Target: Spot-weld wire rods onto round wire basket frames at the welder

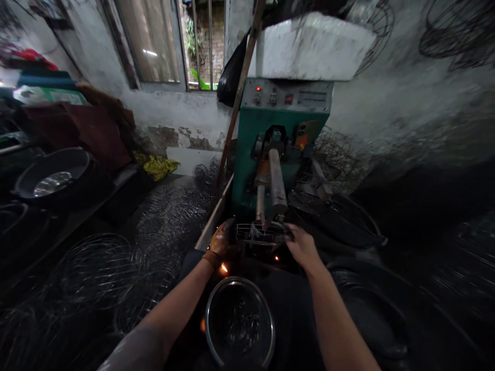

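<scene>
A round wire frame is held level under the electrode arms of a green spot welder. My left hand, which looks gloved and has a brown band at the wrist, is closed at the frame's left side. At the opposite side, the fingers of my right hand are wrapped on the rim. Orange sparks fly below my left wrist. Close to my body, between my forearms, stands a metal bowl with small shiny wire pieces in it.
Heaps of wire frames cover the floor to the left. Dark basins stand farther left, and more dark pans lie to the right. A leaning bar runs beside the welder, which has a white foam box on top.
</scene>
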`<action>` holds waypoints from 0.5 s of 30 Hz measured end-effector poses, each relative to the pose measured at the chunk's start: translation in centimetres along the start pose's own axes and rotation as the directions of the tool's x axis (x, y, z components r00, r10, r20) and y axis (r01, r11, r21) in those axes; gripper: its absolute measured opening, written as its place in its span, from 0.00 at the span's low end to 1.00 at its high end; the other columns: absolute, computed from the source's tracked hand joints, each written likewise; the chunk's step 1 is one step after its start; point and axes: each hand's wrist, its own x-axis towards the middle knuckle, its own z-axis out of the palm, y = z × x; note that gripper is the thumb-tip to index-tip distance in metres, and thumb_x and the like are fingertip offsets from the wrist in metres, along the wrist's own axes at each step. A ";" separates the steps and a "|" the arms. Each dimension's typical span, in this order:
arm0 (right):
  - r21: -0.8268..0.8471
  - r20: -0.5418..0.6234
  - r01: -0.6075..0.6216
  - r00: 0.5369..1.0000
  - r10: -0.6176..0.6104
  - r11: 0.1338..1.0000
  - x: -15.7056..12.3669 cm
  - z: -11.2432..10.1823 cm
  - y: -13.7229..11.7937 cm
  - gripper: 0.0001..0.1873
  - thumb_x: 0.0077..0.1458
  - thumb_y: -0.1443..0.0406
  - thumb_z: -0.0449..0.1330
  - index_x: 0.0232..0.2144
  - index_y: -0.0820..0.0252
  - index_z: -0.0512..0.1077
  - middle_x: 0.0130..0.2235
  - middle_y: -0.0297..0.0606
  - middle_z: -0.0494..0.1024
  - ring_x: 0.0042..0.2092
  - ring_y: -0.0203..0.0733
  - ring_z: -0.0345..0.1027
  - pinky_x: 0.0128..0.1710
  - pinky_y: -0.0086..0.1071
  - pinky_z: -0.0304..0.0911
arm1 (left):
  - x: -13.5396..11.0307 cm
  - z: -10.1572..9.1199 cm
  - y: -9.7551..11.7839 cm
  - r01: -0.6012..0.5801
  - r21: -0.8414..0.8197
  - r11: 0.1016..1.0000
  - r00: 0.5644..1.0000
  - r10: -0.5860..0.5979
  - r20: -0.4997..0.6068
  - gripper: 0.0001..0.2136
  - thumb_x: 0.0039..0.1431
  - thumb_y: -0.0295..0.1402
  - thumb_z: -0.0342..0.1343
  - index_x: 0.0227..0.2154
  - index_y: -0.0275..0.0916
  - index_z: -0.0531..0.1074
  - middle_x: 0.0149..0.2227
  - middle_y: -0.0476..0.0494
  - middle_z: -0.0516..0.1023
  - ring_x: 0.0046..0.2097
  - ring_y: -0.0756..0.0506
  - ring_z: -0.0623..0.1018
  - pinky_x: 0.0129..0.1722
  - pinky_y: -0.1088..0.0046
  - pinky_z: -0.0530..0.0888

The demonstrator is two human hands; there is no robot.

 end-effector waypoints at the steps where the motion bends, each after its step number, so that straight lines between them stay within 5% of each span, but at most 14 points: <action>1: 0.004 -0.018 -0.055 0.998 0.055 0.998 -0.4 0.0 1.2 0.22 0.55 0.71 0.58 0.51 0.60 0.79 0.50 0.47 0.84 0.53 0.51 0.78 0.57 0.42 0.71 | 0.0 -0.3 0.6 -0.066 0.054 0.996 0.998 0.066 0.002 0.42 0.50 0.43 0.69 0.67 0.37 0.65 0.64 0.31 0.71 0.65 0.31 0.71 0.66 0.49 0.70; 5: 0.075 0.045 -0.188 0.982 0.185 0.979 -0.7 0.7 4.0 0.20 0.52 0.68 0.59 0.48 0.59 0.81 0.47 0.45 0.85 0.51 0.51 0.80 0.56 0.41 0.72 | 1.3 0.0 3.3 -0.249 0.241 0.938 0.968 0.247 0.039 0.42 0.50 0.45 0.66 0.67 0.37 0.65 0.65 0.32 0.71 0.68 0.32 0.68 0.68 0.51 0.66; 10: 0.200 0.039 -0.195 0.981 0.191 0.960 0.1 1.5 4.4 0.17 0.51 0.65 0.61 0.43 0.55 0.82 0.44 0.39 0.87 0.48 0.49 0.81 0.52 0.41 0.74 | 3.6 1.6 4.1 -0.234 0.314 0.920 0.972 0.211 0.107 0.37 0.45 0.44 0.68 0.60 0.36 0.72 0.58 0.31 0.77 0.61 0.30 0.76 0.61 0.50 0.73; 15: 0.228 0.036 -0.073 0.997 0.067 0.971 -0.2 0.6 3.7 0.15 0.52 0.66 0.59 0.40 0.56 0.82 0.44 0.41 0.87 0.48 0.48 0.81 0.53 0.41 0.73 | 2.9 1.5 2.2 -0.169 0.168 0.971 0.981 0.150 0.123 0.34 0.45 0.44 0.69 0.56 0.37 0.74 0.56 0.32 0.78 0.60 0.31 0.77 0.61 0.53 0.74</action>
